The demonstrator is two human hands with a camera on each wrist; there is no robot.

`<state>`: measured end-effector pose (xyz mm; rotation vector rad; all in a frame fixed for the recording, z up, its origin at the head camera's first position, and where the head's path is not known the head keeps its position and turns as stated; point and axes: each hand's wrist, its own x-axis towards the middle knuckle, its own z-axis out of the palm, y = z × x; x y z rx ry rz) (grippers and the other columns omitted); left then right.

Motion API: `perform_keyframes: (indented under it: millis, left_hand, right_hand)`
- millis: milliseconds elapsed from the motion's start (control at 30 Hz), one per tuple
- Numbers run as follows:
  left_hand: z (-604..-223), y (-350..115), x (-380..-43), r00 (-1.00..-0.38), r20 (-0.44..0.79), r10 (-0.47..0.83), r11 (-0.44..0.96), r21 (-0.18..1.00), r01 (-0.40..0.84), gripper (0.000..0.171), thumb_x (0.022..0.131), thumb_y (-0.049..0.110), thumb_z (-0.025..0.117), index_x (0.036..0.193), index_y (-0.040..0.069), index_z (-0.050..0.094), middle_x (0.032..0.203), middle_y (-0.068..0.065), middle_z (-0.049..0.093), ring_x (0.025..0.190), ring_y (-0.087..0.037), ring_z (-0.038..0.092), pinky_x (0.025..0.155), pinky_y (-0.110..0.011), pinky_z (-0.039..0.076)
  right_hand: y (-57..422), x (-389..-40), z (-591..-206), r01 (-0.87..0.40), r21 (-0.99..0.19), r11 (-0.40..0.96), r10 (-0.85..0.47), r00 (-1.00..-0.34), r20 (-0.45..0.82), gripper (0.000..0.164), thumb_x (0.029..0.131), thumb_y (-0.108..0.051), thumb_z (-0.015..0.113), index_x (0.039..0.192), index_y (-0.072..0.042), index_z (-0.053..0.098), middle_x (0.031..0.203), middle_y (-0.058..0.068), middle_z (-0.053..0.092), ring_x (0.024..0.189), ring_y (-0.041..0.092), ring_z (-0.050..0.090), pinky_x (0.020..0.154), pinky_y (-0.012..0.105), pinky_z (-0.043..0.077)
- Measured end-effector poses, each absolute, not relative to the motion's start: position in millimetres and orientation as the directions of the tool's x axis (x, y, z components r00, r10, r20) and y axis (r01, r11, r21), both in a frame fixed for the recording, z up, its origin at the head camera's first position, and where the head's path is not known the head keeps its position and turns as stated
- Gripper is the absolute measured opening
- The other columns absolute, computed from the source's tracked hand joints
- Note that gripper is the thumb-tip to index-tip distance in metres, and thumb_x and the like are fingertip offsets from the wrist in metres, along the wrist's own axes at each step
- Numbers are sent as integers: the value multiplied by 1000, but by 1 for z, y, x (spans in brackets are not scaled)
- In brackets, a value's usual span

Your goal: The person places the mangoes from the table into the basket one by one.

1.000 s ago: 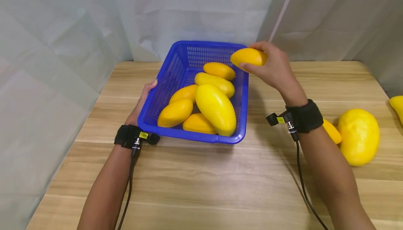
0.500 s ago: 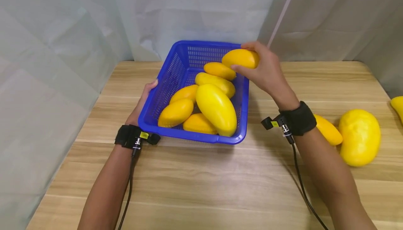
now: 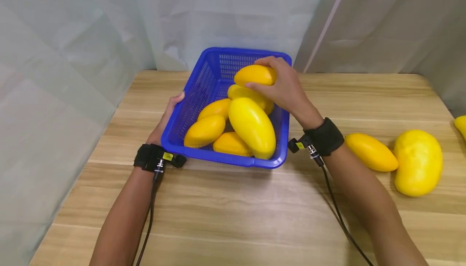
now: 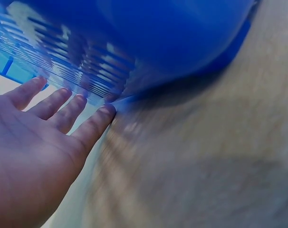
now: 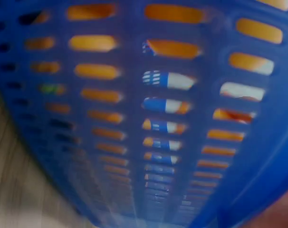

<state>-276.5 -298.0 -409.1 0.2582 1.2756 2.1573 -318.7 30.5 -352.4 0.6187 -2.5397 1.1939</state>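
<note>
- Two-handed action: pinching an orange-yellow mango (image 3: 255, 75) with the right hand (image 3: 284, 84), over the blue plastic basket (image 3: 225, 159)!
- Touching its outer wall with the left hand (image 4: 39, 147), straight-fingered and spread.

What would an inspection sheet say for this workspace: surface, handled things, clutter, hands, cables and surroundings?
Surface: wood-grain table.
Handled things: blue mesh basket holding yellow fruit; an orange-yellow mango is held over it. Right of the right forearm: another mango, a large lumpy yellow fruit and a yellow piece cut off by the frame.
Clutter: nothing seen.
Left hand: fingers extended against the basket's left side.
Right hand: grips the held mango.
Cables: black left cable and right cable, one from each wrist strap.
Surroundings: pale sheeting behind and left.
</note>
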Motion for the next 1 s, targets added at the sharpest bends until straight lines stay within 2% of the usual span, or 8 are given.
perform_keyframes:
  millis: [233, 433, 567, 700, 1000]
  left_hand:
    - [-406, -293, -275, -805, -151, 573, -313, 868, -385, 67, 107, 57, 22, 161, 17, 22, 123, -6, 51, 102, -14, 57, 88, -26, 52]
    - [-406, -293, -276, -801, -144, 582, -324, 862, -390, 67, 108, 56, 22, 160, 15, 23, 122, -6, 52, 100, -14, 58, 86, -26, 53]
    - [-406, -293, -275, -802, -141, 580, -314, 869, -381, 67, 108, 57, 21, 161, 17, 22, 123, -6, 51, 101, -14, 58, 88, -26, 52]
    - [-406, -294, -276, -798, -133, 588, -316, 871, -378, 65, 108, 56, 20, 159, 15, 25, 119, -6, 52, 98, -15, 58, 85, -26, 53]
    - [-408, -294, -277, -791, -87, 606, -357, 859, -368, 58, 109, 52, 19, 148, 13, 38, 110, -6, 55, 93, -15, 58, 81, -25, 53]
  right_hand:
    - [28, -322, -353, -429, -718, 548, -287, -903, 320, 60, 89, -37, 79, 137, -9, 58, 133, 7, 59, 104, 21, 56, 88, 37, 51]
    - [24, -322, -352, -397, -706, 587, -292, -917, 273, 75, 88, -37, 80, 149, -8, 47, 147, 9, 52, 119, 24, 54, 102, 38, 48]
    - [22, -320, -352, -376, -713, 592, -285, -925, 251, 84, 88, -37, 80, 155, -10, 38, 152, 10, 47, 125, 24, 54, 105, 38, 47]
    - [19, -318, -352, -387, -719, 577, -284, -921, 268, 83, 89, -33, 78, 156, -8, 35, 151, 13, 46, 127, 25, 53, 105, 38, 47]
    - [17, -316, -354, -436, -722, 537, -295, -899, 324, 71, 96, -24, 70, 155, -4, 36, 150, 13, 46, 133, 24, 51, 106, 35, 46]
